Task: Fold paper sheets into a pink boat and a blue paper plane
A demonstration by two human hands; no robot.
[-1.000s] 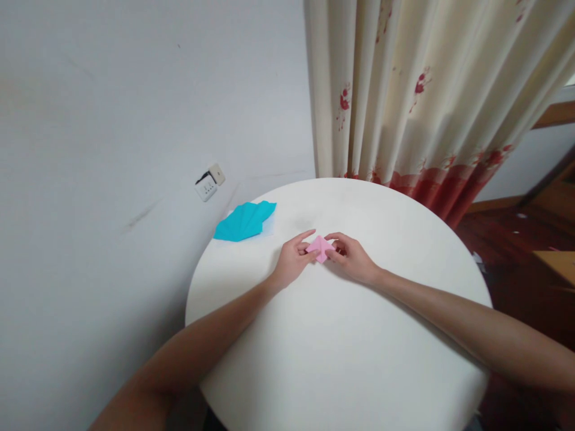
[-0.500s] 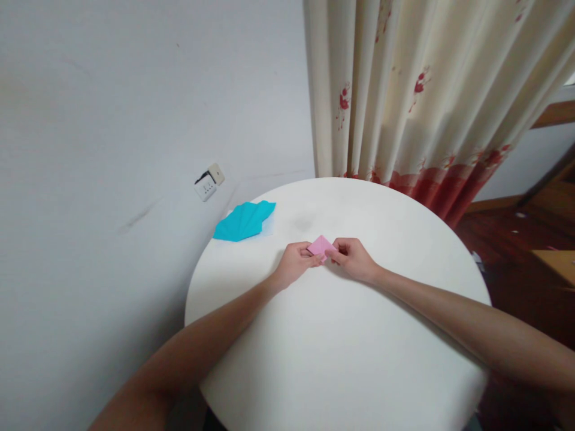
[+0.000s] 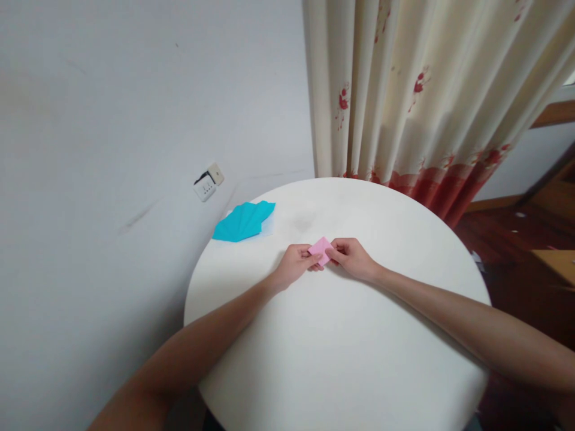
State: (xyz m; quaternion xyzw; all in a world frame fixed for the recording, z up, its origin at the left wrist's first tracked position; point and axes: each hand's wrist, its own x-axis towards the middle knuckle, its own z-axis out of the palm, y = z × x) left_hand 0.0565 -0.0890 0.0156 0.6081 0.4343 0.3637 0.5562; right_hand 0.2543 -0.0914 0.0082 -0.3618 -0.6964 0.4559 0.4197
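Against the frame from a second before, I saw my left index finger, then stretched out over the paper, curled back in, and both hands sat a touch closer together; the paper itself had barely shifted. My left hand (image 3: pixel 294 265) pinched the near left corner of the small pink folded paper (image 3: pixel 320 248), and my right hand (image 3: pixel 353 258) pinched its right side, so both were closed on it, fingertips almost meeting. The paper sat low over the round white table (image 3: pixel 341 359), a little beyond the table's middle; I could not tell whether it touched the surface.

Nearest me, the broad front half of the tabletop lay bare under my forearms, with the rim curving away on both sides. To the right of my right hand the white surface ran open as far as the edge.

Farther off to the left, a teal folded paper fan (image 3: pixel 245 221) lay on a pale sheet by the rim, well apart from my hands. Behind it stood the grey wall with a socket (image 3: pixel 206 187), and beyond the table's far edge hung the cream curtain with red flowers (image 3: pixel 417 102).
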